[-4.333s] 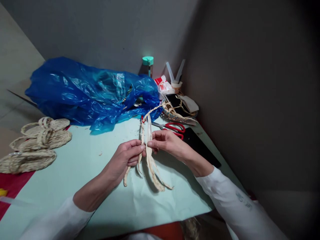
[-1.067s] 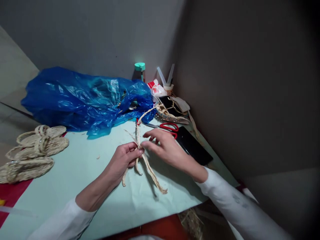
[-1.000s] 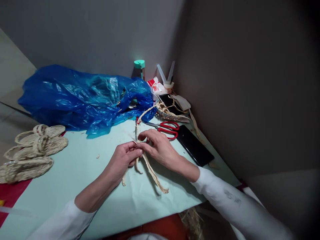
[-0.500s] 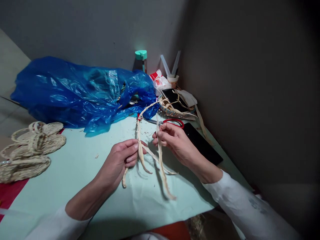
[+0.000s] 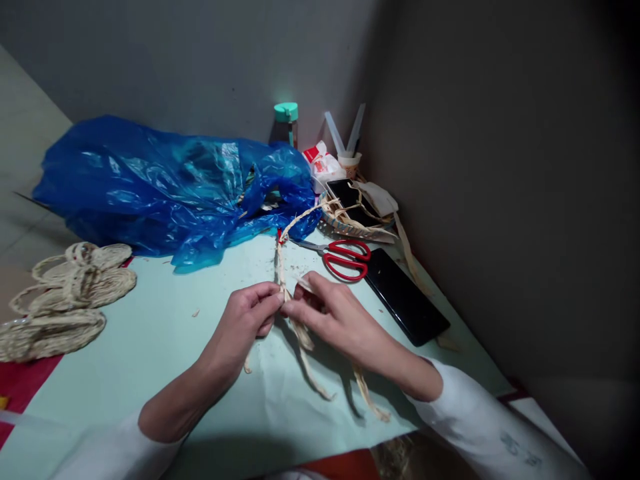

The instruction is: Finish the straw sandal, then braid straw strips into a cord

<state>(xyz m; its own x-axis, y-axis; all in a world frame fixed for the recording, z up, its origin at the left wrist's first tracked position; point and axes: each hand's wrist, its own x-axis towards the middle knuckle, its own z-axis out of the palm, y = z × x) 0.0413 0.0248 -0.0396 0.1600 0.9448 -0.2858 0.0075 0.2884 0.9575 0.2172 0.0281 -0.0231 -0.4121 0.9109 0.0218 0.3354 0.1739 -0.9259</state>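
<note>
A pale plaited cord of dried plant fibre (image 5: 281,261) runs from a small red holder (image 5: 280,235) toward me. My left hand (image 5: 250,312) pinches its lower end between thumb and fingers. Close against it, my right hand (image 5: 330,313) is closed with thumb and fingertips at the same spot, on a fibre strip. Loose fibre strands (image 5: 313,377) hang below the hands, and another strip (image 5: 367,397) trails out beneath my right wrist. Red-handled scissors (image 5: 347,260) lie just beyond my right hand. The exact crossing of the strands is partly hidden by my fingers.
Woven sandals (image 5: 80,283) lie at the left. A blue plastic bag (image 5: 150,187) fills the back. A black phone (image 5: 407,297) is at the right, near a basket (image 5: 355,230) of fibre strips. Behind stand a green-lidded bottle (image 5: 286,120) and a cup (image 5: 349,162).
My right hand has moved down and left to meet my left hand at the cord, bringing its strip along. The scissors' handles and the phone are now uncovered.
</note>
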